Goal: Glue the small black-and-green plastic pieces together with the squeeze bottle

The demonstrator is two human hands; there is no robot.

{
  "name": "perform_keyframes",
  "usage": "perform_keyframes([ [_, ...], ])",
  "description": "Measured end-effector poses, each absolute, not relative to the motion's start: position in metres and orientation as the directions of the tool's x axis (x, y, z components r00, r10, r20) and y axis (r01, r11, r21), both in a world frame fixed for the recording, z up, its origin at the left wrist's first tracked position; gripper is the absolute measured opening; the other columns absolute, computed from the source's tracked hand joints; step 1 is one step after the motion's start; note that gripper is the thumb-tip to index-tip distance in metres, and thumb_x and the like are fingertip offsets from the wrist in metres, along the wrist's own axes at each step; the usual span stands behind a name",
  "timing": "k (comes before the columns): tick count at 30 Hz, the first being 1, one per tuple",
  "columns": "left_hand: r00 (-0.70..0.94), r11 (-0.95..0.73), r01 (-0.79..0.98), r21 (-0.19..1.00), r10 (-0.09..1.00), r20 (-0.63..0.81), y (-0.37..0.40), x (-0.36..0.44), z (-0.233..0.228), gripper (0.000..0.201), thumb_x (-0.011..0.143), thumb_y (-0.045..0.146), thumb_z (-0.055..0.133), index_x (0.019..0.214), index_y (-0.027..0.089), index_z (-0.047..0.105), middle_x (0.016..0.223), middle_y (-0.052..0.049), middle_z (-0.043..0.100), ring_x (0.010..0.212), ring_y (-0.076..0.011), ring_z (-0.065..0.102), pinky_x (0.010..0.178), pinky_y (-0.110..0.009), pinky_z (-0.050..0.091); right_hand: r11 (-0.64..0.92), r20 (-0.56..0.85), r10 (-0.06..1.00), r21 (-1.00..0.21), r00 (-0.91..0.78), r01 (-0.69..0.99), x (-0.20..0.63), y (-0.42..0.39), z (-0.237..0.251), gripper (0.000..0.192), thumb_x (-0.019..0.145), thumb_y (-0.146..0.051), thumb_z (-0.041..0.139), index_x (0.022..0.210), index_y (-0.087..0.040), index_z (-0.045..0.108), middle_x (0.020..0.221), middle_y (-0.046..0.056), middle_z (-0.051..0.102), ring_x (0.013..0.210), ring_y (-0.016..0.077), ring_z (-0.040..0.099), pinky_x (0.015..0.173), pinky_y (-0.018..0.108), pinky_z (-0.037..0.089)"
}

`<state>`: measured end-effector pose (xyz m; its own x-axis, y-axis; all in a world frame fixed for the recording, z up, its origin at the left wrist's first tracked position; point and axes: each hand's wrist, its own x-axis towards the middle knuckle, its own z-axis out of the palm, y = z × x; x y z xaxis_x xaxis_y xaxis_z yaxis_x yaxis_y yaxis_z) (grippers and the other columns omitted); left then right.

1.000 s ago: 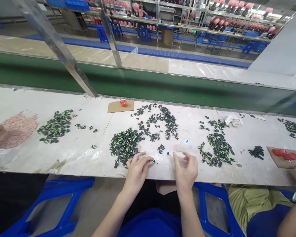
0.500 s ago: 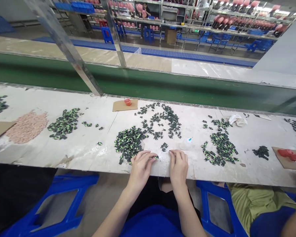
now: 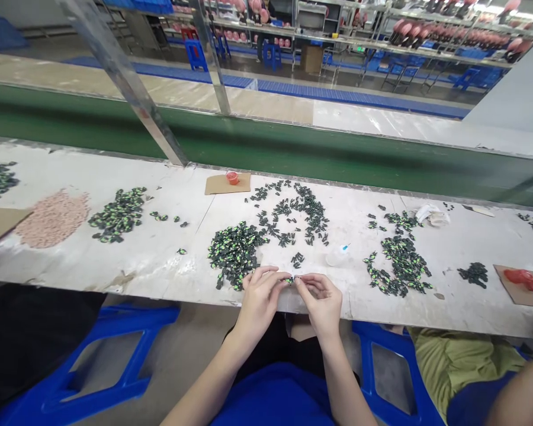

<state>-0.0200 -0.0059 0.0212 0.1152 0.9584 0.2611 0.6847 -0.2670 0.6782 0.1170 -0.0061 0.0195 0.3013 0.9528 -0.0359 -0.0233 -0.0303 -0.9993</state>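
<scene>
My left hand (image 3: 263, 294) pinches a small black-and-green plastic piece (image 3: 289, 280) at its fingertips, above the table's near edge. Meeting it there, my right hand (image 3: 324, 300) has thumb and forefinger closed at the piece's right end; what they grip is too small to make out. Left of my hands lies a dense pile of black-and-green pieces (image 3: 235, 251). Beyond them, small black pieces (image 3: 313, 213) are strewn in a loose ring, with a little cluster (image 3: 297, 260) of them nearer to me. A translucent container with a blue tip (image 3: 337, 257) lies beyond my right hand.
A red cup (image 3: 232, 178) stands on cardboard (image 3: 215, 184) at the back. Rightward are another black-and-green pile (image 3: 402, 260) and a crumpled white wad (image 3: 430, 215). Pink pieces (image 3: 55, 219) lie at left. A metal post (image 3: 128, 89) rises behind; a person's arm (image 3: 526, 384) shows at right.
My right hand has moved left, bringing its fingertips against the piece in my left hand. My left hand has shifted slightly right. The whole view has tilted a little.
</scene>
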Motion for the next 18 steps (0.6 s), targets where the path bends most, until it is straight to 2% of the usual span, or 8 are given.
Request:
perform_keyframes([
  [6, 0.139, -0.306, 0.696, 0.649, 0.945, 0.296, -0.004, -0.018, 0.020, 0.020, 0.092, 0.017, 0.047, 0.098, 0.025, 0.064, 0.096, -0.002, 0.073, 0.103, -0.0224, 0.057, 0.086, -0.039, 0.032, -0.021, -0.023, 0.977, -1.000, 0.211, -0.008, 0.121, -0.006, 0.017, 0.014, 0.071, -0.032, 0.072, 0.076, -0.020, 0.075, 0.081, 0.006, 0.075, 0.077, 0.0224, 0.071, 0.075, 0.035, 0.059],
  [13, 0.143, -0.354, 0.693, 0.629, 0.921, 0.361, -0.004, -0.013, 0.022, 0.023, 0.091, 0.011, 0.045, 0.094, 0.024, 0.064, 0.090, -0.001, 0.073, 0.096, -0.0210, 0.059, 0.082, -0.037, 0.031, -0.029, -0.035, 0.986, -0.999, 0.165, -0.040, 0.122, -0.006, 0.014, 0.010, 0.071, -0.029, 0.072, 0.077, -0.021, 0.075, 0.079, 0.005, 0.075, 0.074, 0.0213, 0.071, 0.071, 0.034, 0.058],
  [18, 0.115, -0.400, 0.679, 0.616, 0.886, 0.448, -0.005, -0.009, 0.025, 0.023, 0.090, 0.008, 0.044, 0.090, 0.021, 0.063, 0.084, -0.001, 0.072, 0.084, -0.0184, 0.061, 0.077, -0.034, 0.032, 0.094, 0.094, 0.980, -0.995, 0.176, 0.009, 0.120, -0.011, 0.013, 0.008, 0.076, -0.026, 0.069, 0.075, -0.020, 0.073, 0.075, 0.004, 0.071, 0.073, 0.0184, 0.068, 0.069, 0.031, 0.056],
])
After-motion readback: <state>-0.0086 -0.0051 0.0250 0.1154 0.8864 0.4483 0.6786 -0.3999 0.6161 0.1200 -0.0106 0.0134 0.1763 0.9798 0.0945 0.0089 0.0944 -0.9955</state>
